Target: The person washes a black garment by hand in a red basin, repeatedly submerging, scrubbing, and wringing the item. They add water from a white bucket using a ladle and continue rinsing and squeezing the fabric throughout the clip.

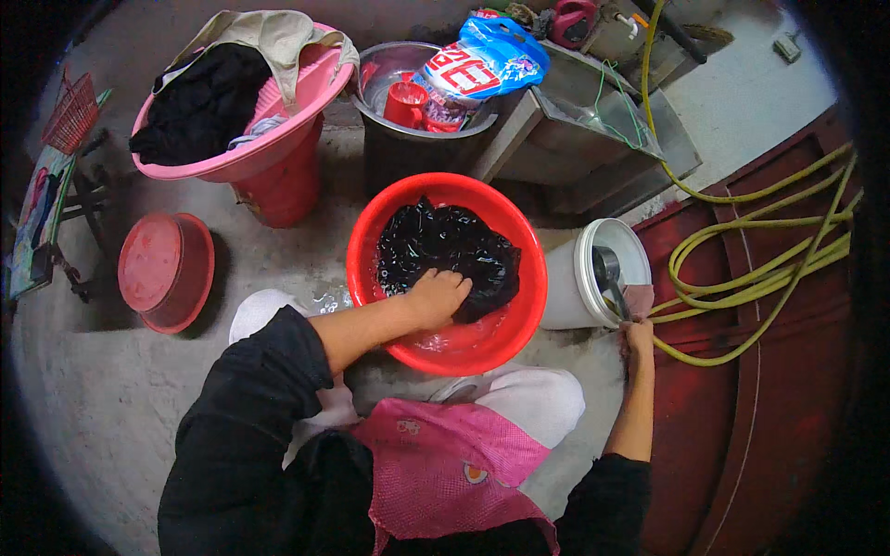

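Wet black cloth (445,254) lies bunched in a round red plastic basin (361,278) on the floor before me, with some water at the near side. Onto this cloth my left hand (439,297) presses from above, its fingertips bent against it; whether they grip it is hidden. Off to the right, a white plastic bucket (567,285) stands beside the basin. My right hand (636,333) is closed on the handle of a metal ladle (607,267), whose bowl is inside that bucket. A brownish-pink patch (638,300) shows by the bucket's rim.
Behind the basin, a dark metal drum (417,149) bears a red mug (405,104) and a blue detergent bag (487,59). A pink tub (236,167) holds clothes. An upturned red basin (149,260) lies left. Yellow hose (737,278) hangs in coils at right.
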Motion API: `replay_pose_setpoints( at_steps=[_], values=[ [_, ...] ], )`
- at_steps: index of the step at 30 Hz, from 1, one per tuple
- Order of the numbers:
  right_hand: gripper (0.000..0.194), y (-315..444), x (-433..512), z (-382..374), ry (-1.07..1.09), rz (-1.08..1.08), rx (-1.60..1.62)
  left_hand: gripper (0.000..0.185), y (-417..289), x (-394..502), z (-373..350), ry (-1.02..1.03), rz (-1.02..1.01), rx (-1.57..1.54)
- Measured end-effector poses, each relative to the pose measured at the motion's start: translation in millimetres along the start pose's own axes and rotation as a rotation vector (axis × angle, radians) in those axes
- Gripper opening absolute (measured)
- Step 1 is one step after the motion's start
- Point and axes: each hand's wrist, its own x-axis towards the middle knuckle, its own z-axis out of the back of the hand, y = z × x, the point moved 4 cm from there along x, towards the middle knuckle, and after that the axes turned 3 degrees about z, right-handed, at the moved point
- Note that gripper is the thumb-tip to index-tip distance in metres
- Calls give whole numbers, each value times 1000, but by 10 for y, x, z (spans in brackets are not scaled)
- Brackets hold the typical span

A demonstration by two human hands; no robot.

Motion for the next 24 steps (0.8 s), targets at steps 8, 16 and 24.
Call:
replay_pose_setpoints(
  at_steps=[8, 16, 24],
  values=[
    [36, 1113, -306, -393, -185, 255, -727, 83, -3, -66, 8, -22, -44, 30],
    [48, 1887, -914, -1499, 168, 897, -268, 81, -32, -79, 7, 62, -16, 73],
    [56, 1998, -1084, -1875, 305, 971, -427, 78, -179, -367, -43, -49, -64, 45]
  ],
)
